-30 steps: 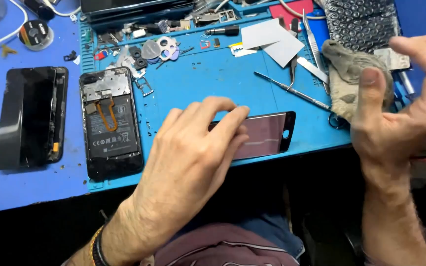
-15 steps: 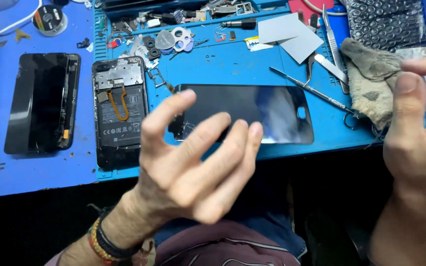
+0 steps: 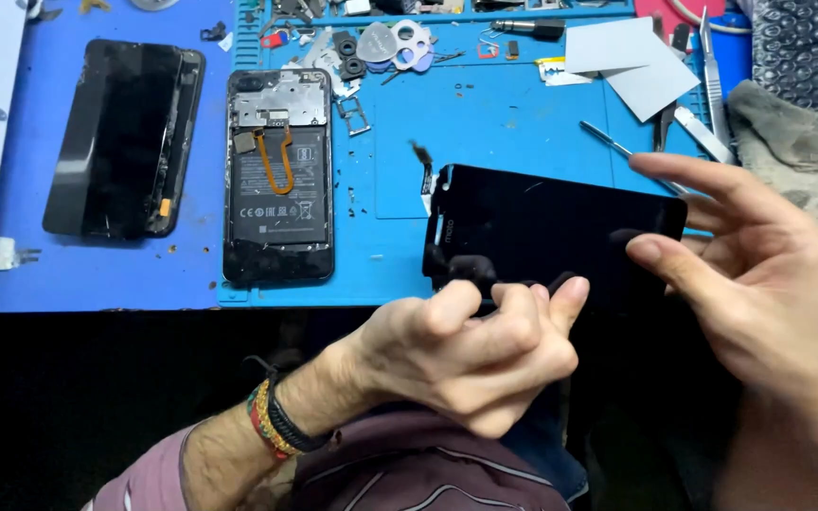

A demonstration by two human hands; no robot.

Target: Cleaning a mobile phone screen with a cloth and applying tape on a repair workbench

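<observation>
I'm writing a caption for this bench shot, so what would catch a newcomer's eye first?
First, the black phone screen panel held up in mid-frame, the left hand pinching its near edge and the right hand at its right end. Next, the opened phone with its orange flex cable, lying on the blue work mat to the left, and a second dark screen further left.

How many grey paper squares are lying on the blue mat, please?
2: one grey square at the mat's top edge, the other grey square overlapping its lower right corner, beside the tweezers. More may be hidden.
</observation>
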